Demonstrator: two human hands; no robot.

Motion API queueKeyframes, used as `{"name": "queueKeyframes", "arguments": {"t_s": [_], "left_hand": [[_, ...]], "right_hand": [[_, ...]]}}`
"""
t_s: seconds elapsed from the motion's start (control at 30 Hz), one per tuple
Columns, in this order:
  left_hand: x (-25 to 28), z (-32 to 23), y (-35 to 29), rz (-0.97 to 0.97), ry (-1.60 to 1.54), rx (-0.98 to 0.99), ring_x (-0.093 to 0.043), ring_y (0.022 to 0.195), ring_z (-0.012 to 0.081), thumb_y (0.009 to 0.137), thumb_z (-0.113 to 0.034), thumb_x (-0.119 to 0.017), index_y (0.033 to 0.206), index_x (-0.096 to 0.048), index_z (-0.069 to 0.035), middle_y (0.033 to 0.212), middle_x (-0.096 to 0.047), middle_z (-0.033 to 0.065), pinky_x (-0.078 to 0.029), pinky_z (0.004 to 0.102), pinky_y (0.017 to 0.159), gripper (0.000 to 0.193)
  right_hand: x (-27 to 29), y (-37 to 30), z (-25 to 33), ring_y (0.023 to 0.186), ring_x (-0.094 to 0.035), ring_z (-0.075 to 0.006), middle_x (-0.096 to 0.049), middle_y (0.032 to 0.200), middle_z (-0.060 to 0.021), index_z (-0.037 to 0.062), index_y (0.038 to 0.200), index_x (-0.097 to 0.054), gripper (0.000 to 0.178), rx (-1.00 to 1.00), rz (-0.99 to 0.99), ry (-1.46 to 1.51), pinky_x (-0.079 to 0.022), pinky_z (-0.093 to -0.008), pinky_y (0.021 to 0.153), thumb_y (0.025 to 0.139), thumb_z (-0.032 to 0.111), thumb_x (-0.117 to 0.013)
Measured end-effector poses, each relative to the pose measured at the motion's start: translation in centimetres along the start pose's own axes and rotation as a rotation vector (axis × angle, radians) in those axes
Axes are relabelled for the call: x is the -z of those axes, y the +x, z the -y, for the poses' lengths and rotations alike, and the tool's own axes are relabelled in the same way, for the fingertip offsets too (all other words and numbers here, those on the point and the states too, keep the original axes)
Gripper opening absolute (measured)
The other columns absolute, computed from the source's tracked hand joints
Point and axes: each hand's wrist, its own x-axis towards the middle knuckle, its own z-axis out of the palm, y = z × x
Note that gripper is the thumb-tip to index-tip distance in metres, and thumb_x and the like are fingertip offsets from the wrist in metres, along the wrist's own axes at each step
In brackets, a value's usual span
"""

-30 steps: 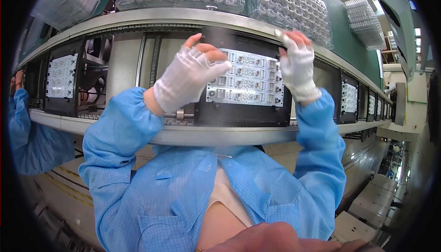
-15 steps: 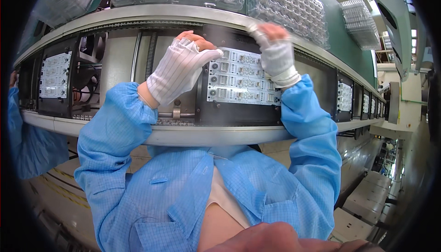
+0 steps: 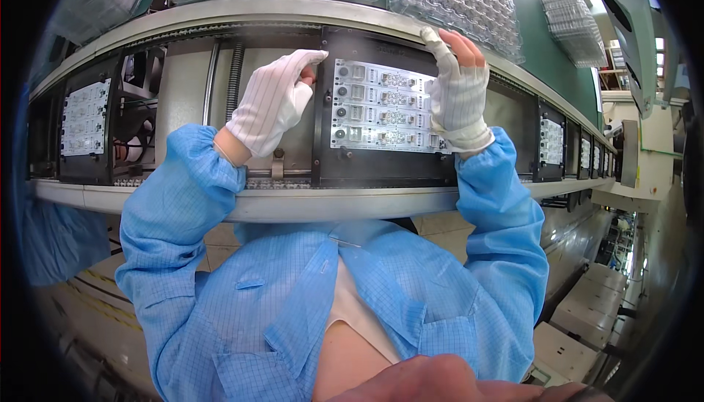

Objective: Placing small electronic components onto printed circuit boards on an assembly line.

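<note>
Your L hand (image 3: pixel 273 100) moved off the white PCBs (image 3: pixel 381 117) to the flat black frame (image 3: pixel 389 169), curled, can't tell if pinching; R hand (image 3: pixel 460 85) half-open over PCBs. Pinstriped cloth gloves (image 3: pixel 258 117) btw.

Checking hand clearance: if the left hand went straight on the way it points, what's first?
Probably the black carrier plate, near its upper-left corner: the left hand's fingers reach that edge in the picture. Depth is unclear; it might pass above.
</note>
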Motion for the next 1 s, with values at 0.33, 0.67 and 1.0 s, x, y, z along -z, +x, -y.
{"name": "queueKeyframes", "arguments": {"t_s": [0.33,0.67,1.0], "left_hand": [[-1.3,-2.8,-0.1,0.225,-0.698,0.337,-0.072,0.101,0.0228,0.083,-0.003,-0.055,0.130,-0.061,-0.002,0.116,-0.071,0.0160,-0.058,0.0332,0.085,0.048],[-2.3,-1.0,0.3,0.246,-0.644,0.343,-0.066,0.107,0.0182,0.089,-0.001,-0.054,0.137,-0.057,-0.005,0.124,-0.066,0.0116,-0.053,0.0314,0.094,0.048],[-1.9,-1.2,0.4,0.181,-0.577,0.292,-0.066,0.102,0.0158,0.090,0.000,-0.052,0.131,-0.062,-0.005,0.113,-0.069,0.0107,-0.053,0.0297,0.094,0.043]], "right_hand": [[2.5,2.1,1.9,0.116,-0.056,-0.0304,-0.059,0.126,-0.0116,0.0147,0.140,-0.057,0.076,-0.131,-0.093,0.136,-0.045,-0.0431,0.100,0.069,-0.012,-0.059],[-0.9,3.3,3.2,0.118,-0.054,-0.0302,-0.057,0.126,-0.0100,0.0181,0.141,-0.057,0.078,-0.030,-0.080,0.185,-0.045,-0.0474,0.099,0.068,-0.009,-0.060],[-4.7,4.9,0.8,0.109,-0.058,-0.0290,-0.059,0.118,-0.0107,0.0117,0.135,-0.059,0.072,0.010,-0.134,0.253,-0.049,-0.0432,0.095,0.069,-0.016,-0.053]]}}
